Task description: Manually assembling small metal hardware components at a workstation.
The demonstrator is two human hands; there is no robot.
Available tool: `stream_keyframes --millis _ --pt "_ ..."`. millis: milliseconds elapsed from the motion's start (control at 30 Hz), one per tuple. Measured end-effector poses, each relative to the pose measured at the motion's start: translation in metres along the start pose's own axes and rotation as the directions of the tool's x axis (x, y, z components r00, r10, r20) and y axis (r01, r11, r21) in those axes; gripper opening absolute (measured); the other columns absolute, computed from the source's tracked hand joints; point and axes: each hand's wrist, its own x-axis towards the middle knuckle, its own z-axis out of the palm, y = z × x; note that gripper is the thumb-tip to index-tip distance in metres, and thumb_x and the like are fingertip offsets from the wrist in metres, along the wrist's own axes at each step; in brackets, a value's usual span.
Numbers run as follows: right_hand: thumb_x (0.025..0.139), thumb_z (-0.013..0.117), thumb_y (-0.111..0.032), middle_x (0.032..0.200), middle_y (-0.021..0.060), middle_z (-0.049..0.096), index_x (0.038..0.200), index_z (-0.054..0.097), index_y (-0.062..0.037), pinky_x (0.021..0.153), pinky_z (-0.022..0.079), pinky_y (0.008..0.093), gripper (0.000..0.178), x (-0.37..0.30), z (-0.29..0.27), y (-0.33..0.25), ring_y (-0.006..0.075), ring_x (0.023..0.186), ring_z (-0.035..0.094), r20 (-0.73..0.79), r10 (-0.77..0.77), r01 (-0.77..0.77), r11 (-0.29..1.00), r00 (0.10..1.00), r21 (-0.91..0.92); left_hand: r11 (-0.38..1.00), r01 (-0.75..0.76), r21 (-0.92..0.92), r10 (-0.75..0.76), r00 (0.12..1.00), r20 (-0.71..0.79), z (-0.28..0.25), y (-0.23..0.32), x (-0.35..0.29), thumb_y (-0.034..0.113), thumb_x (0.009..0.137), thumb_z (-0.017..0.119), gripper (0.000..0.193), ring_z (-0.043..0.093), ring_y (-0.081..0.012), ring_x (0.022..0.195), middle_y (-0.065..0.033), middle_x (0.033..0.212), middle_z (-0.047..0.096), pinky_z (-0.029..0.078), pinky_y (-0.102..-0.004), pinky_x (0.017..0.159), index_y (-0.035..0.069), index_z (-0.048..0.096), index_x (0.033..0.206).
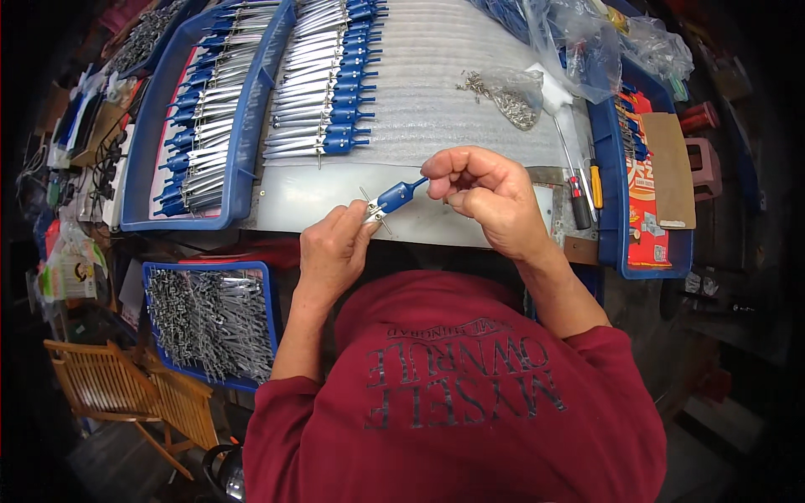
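A blue-and-silver tool is held up over the table's near edge.
The left hand pinches its silver end; the right hand's bent fingers meet its thin blue tip, though whether they grip it I cannot tell. Beyond, similar tools line a white foam sheet, beside a filled blue tray. A wooden chair stands at left.

Toward six o'clock there's a maroon top, dark capital lettering across its front. Plain sleeves show at seven and four.
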Motion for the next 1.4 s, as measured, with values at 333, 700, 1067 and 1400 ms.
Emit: stream_keyframes --millis 333,700,1067,1400 --pt "0.076 0.053 -0.012 0.067 -0.0011 0.05 0.08 0.053 0.0004 0.057 0.036 0.019 0.013 -0.004 -0.031 0.039 0.006 0.062 0.045 -0.228 -0.077 0.011 0.961 0.971 -0.276 0.991 -0.042 0.131 0.053 0.996 -0.076 -0.014 -0.017 0.014 0.01 0.07 0.059 0.02 0.05 -0.0253 0.051 -0.0079 0.061 0.048 0.038 -0.0337 0.044 0.004 0.05 0.088" --pt "0.073 0.057 -0.012 0.056 0.0056 0.047 0.065 0.051 0.0012 0.047 0.034 0.0246 0.016 -0.008 -0.046 0.07 0.0122 0.05 0.042 -0.107 -0.369 0.188 0.677 0.923 -0.712 0.972 -0.098 0.214 0.136 0.976 -0.171 -0.024 -0.046 0.075 0.007 0.07 0.058 0.019 0.052 -0.0299 0.065 -0.014 0.071 0.053 0.04 -0.0358 0.057 0.002 0.054 0.088" --pt "0.071 0.057 -0.01 0.055 0.0076 0.045 0.064 0.05 0.0006 0.046 0.033 0.0268 0.014 -0.004 -0.048 0.071 0.0169 0.049 0.042 -0.06 -0.419 0.259 0.661 0.906 -0.704 0.918 -0.124 0.377 0.212 0.956 -0.203 -0.008 -0.092 0.165 0.009 0.072 0.055 0.018 0.051 -0.0288 0.072 -0.0115 0.076 0.054 0.04 -0.0366 0.064 0.005 0.056 0.09" --pt "0.071 0.056 -0.009 0.053 0.0072 0.043 0.065 0.05 0.0002 0.045 0.032 0.0269 0.013 -0.004 -0.05 0.068 0.017 0.048 0.041 -0.058 -0.407 0.254 0.669 0.912 -0.699 0.883 -0.122 0.453 0.223 0.959 -0.176 0.013 -0.132 0.218 0.012 0.072 0.055 0.017 0.052 -0.028 0.076 -0.0098 0.079 0.055 0.042 -0.0373 0.065 0.008 0.055 0.089"
